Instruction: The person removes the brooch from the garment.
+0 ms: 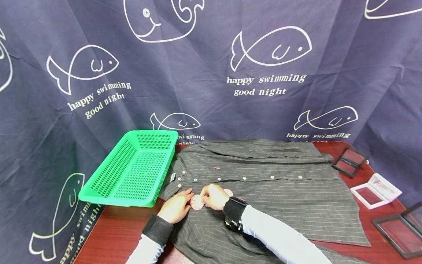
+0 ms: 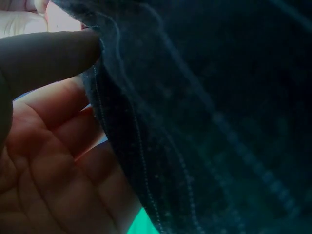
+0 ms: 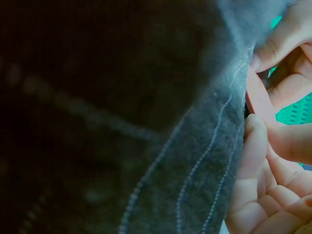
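A dark grey pinstriped button-up shirt (image 1: 263, 198) lies spread out, collar toward the left. On its upper front is a round badge (image 1: 197, 202) with a pinkish rim, seen edge-on in the right wrist view. My right hand (image 1: 215, 197) pinches the badge's right edge between thumb and fingers. On the other side my left hand (image 1: 174, 207) holds the shirt's cloth, thumb over it and fingers beneath in the left wrist view. A second round badge (image 1: 228, 192) shows partly behind the right hand. How the first badge meets the cloth is hidden.
A green plastic basket (image 1: 152, 187) stands at the left beside the collar. Along the right lie a black-framed case (image 1: 350, 162), a white open case (image 1: 376, 190) and a larger dark frame (image 1: 400, 231) on the reddish table (image 1: 122, 234). A fish-print curtain (image 1: 211, 73) hangs behind.
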Available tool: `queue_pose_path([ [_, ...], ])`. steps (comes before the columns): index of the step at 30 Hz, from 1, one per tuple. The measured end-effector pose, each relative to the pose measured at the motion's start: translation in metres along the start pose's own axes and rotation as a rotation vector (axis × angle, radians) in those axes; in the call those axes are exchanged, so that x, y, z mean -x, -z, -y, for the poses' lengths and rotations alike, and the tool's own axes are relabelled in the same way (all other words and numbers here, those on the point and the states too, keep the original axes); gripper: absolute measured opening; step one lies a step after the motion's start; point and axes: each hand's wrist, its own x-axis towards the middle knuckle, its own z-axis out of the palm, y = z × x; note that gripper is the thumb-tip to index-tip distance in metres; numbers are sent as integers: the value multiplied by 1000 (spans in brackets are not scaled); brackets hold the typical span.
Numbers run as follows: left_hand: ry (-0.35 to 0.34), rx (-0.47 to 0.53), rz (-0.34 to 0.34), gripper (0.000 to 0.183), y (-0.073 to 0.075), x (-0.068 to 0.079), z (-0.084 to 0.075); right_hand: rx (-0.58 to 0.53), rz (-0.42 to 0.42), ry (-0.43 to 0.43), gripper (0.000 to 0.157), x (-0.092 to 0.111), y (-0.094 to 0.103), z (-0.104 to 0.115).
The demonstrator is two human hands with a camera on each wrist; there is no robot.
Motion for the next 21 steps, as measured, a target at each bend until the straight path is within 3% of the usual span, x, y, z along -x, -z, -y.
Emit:
queue_pose_path([
  [10,28,-4,4,36,0,0,-2,-32,32,-30,12,0,1,0],
  [21,51,-11,28,37,0,0,-1,-74,73,5,12,5,4,0],
])
